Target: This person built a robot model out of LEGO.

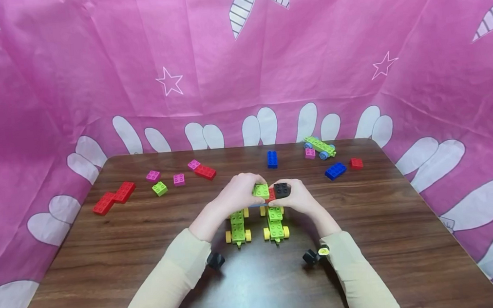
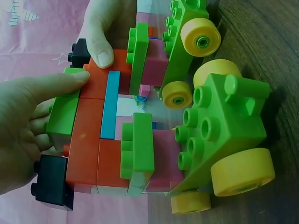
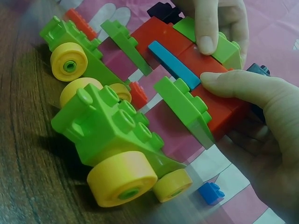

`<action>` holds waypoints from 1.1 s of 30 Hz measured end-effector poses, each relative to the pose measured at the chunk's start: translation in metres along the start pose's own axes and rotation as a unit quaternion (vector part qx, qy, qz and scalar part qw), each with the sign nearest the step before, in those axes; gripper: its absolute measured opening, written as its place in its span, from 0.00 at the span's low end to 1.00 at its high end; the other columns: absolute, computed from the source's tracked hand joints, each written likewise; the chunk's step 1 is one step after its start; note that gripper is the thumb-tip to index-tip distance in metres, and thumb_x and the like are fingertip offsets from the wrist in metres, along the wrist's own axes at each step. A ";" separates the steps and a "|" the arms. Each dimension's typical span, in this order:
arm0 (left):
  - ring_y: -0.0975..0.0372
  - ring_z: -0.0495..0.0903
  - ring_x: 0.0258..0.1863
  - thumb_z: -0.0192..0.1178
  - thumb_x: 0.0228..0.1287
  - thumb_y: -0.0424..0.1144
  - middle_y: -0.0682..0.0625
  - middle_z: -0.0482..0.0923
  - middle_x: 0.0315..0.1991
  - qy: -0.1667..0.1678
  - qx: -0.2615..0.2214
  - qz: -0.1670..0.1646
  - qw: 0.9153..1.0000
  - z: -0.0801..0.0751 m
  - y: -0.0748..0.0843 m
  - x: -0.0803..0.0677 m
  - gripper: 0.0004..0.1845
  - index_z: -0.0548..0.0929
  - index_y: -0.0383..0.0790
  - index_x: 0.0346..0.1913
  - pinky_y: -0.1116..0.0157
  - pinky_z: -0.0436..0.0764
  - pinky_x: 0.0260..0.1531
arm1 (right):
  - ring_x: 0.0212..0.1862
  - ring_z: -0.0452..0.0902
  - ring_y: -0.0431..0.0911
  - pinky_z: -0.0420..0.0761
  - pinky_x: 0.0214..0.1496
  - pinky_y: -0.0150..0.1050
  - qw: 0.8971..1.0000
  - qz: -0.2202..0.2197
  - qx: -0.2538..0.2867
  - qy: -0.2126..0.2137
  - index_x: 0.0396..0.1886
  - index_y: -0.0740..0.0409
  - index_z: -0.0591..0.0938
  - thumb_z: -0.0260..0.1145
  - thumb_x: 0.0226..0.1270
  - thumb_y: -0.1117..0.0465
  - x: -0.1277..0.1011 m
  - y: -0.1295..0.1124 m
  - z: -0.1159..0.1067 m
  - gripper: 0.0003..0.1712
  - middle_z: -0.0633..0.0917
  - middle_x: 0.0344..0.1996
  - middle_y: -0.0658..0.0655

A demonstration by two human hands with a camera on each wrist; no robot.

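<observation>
No words, labels, brands or numbers can be read in any view. The only signs are printed star outlines on the pink backdrop [image 1: 89, 65] well beyond both hands: one star [image 1: 170, 81] up and to the left of them, another star [image 1: 383, 65] up and to the right.

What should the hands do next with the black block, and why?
Probably press the black block down firmly: the right hand holds it beside the green block under the left hand, on the red bridge joining two wheeled cars.
</observation>
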State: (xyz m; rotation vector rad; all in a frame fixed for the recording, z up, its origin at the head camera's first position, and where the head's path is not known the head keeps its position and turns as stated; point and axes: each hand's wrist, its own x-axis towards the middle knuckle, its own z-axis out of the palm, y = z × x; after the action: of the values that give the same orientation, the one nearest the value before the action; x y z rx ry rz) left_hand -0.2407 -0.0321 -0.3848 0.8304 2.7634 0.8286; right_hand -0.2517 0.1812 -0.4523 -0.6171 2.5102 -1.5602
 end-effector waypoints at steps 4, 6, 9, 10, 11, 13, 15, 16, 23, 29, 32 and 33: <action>0.59 0.80 0.47 0.73 0.56 0.42 0.47 0.84 0.50 0.001 0.008 0.016 1.000 0.000 0.000 -0.004 0.24 0.82 0.38 0.56 0.60 0.81 0.52 | 0.37 0.81 0.44 0.81 0.48 0.39 1.000 0.012 -0.002 0.000 0.48 0.64 0.83 0.78 0.52 0.63 0.000 0.000 0.001 0.23 0.87 0.38 0.60; 0.58 0.80 0.49 0.72 0.56 0.44 0.47 0.84 0.51 0.004 0.009 0.018 1.000 -0.001 0.000 -0.005 0.25 0.82 0.38 0.56 0.60 0.81 0.53 | 0.37 0.80 0.44 0.80 0.48 0.39 1.000 0.017 -0.003 -0.001 0.48 0.65 0.83 0.77 0.52 0.65 0.000 0.000 0.002 0.23 0.87 0.38 0.61; 0.57 0.81 0.50 0.71 0.58 0.45 0.47 0.85 0.50 0.003 0.008 0.013 1.000 -0.002 0.002 -0.006 0.23 0.84 0.39 0.55 0.59 0.81 0.54 | 0.37 0.80 0.44 0.80 0.49 0.40 1.000 0.016 -0.005 -0.005 0.48 0.67 0.82 0.76 0.52 0.67 -0.004 -0.013 0.002 0.22 0.87 0.38 0.62; 0.57 0.81 0.51 0.70 0.59 0.45 0.47 0.85 0.50 0.002 0.007 0.010 1.000 -0.002 0.002 -0.005 0.22 0.84 0.40 0.54 0.59 0.80 0.54 | 0.37 0.80 0.44 0.80 0.49 0.40 1.000 0.015 -0.005 -0.008 0.48 0.68 0.82 0.76 0.53 0.67 -0.006 -0.019 0.001 0.22 0.87 0.38 0.63; 0.57 0.81 0.50 0.70 0.59 0.45 0.48 0.85 0.49 -0.001 0.006 0.007 1.000 -0.003 0.002 -0.005 0.21 0.85 0.40 0.54 0.59 0.81 0.54 | 0.36 0.80 0.44 0.81 0.48 0.40 1.000 0.012 -0.004 -0.010 0.48 0.69 0.82 0.75 0.53 0.67 -0.008 -0.024 0.001 0.21 0.87 0.38 0.63; 0.58 0.81 0.49 0.69 0.60 0.44 0.48 0.86 0.48 -0.007 0.009 0.002 1.000 -0.003 0.004 -0.003 0.20 0.85 0.40 0.53 0.59 0.81 0.53 | 0.37 0.80 0.44 0.81 0.49 0.40 1.000 0.009 -0.002 -0.010 0.48 0.68 0.82 0.75 0.54 0.67 -0.008 -0.023 0.001 0.21 0.87 0.38 0.63; 0.58 0.82 0.48 0.69 0.60 0.44 0.48 0.86 0.48 -0.012 0.013 0.001 1.000 -0.004 0.005 -0.001 0.19 0.86 0.39 0.52 0.59 0.82 0.52 | 0.37 0.81 0.44 0.81 0.48 0.40 1.000 0.008 -0.001 -0.005 0.48 0.66 0.83 0.76 0.54 0.65 -0.006 -0.015 0.002 0.21 0.87 0.38 0.62; 0.58 0.82 0.48 0.69 0.60 0.44 0.47 0.86 0.48 -0.013 0.015 0.000 1.000 -0.004 0.006 -0.001 0.19 0.86 0.39 0.52 0.60 0.82 0.51 | 0.37 0.81 0.44 0.81 0.48 0.39 1.000 0.007 -0.002 -0.002 0.48 0.65 0.83 0.76 0.54 0.64 -0.005 -0.010 0.002 0.21 0.87 0.38 0.61; 0.57 0.82 0.47 0.68 0.61 0.43 0.47 0.86 0.47 -0.002 0.031 0.006 0.999 -0.002 0.008 0.000 0.18 0.86 0.39 0.52 0.59 0.82 0.50 | 0.37 0.82 0.47 0.83 0.47 0.41 1.000 -0.010 0.000 0.008 0.46 0.61 0.83 0.78 0.52 0.62 -0.001 0.002 0.002 0.21 0.88 0.37 0.59; 0.57 0.82 0.46 0.70 0.59 0.44 0.48 0.87 0.47 0.016 0.038 -0.007 0.999 -0.002 0.009 0.000 0.18 0.87 0.40 0.51 0.59 0.82 0.48 | 0.37 0.82 0.47 0.83 0.47 0.41 1.000 -0.013 0.001 0.003 0.46 0.61 0.83 0.78 0.53 0.60 0.000 0.002 0.002 0.21 0.88 0.37 0.58; 0.57 0.82 0.45 0.70 0.58 0.44 0.48 0.87 0.46 0.013 0.028 -0.016 0.999 -0.002 0.010 0.000 0.18 0.87 0.40 0.51 0.60 0.82 0.48 | 0.37 0.82 0.47 0.83 0.47 0.41 1.000 -0.010 0.001 0.002 0.46 0.61 0.83 0.78 0.52 0.61 0.000 0.001 0.002 0.21 0.88 0.37 0.58; 0.57 0.82 0.45 0.70 0.58 0.44 0.48 0.87 0.46 0.011 0.027 -0.019 0.999 -0.002 0.010 0.000 0.18 0.87 0.40 0.51 0.60 0.82 0.48 | 0.37 0.82 0.47 0.83 0.48 0.42 1.000 -0.009 0.001 0.001 0.46 0.61 0.83 0.78 0.52 0.61 0.000 0.001 0.002 0.21 0.88 0.37 0.58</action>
State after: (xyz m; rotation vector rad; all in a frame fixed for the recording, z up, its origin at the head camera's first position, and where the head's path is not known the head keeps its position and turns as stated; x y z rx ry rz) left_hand -0.2367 -0.0262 -0.3773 0.7806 2.8232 0.7660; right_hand -0.2513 0.1802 -0.4543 -0.6402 2.5114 -1.5708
